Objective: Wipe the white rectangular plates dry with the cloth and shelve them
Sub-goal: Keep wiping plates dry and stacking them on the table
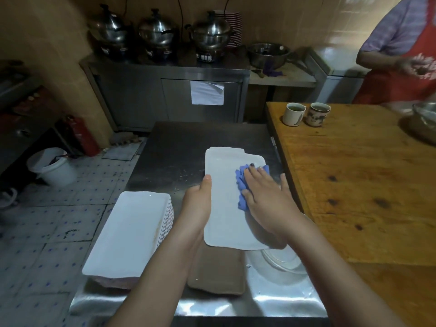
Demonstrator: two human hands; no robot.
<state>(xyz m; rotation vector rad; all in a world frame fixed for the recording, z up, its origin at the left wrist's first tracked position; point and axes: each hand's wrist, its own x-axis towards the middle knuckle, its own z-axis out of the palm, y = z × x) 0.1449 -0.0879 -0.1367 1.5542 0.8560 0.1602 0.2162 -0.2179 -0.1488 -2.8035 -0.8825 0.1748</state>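
Note:
My left hand (198, 204) grips the left edge of a white rectangular plate (224, 208), thumb on top, and holds it above the steel table (179, 149). My right hand (266, 197) presses a blue cloth (241, 185) flat against the plate's right half, fingers straight. A second white plate (236, 151) shows from under the held one at its far end. A stack of several white rectangular plates (132, 232) stands to the left on the table.
A brown tray (217, 272) lies under my arms, with a round white dish (283, 258) to its right. A wooden table (354, 185) with two mugs (293, 114) adjoins on the right, where a person in a red apron (401, 55) stands. Steel pots (210, 34) line the back counter.

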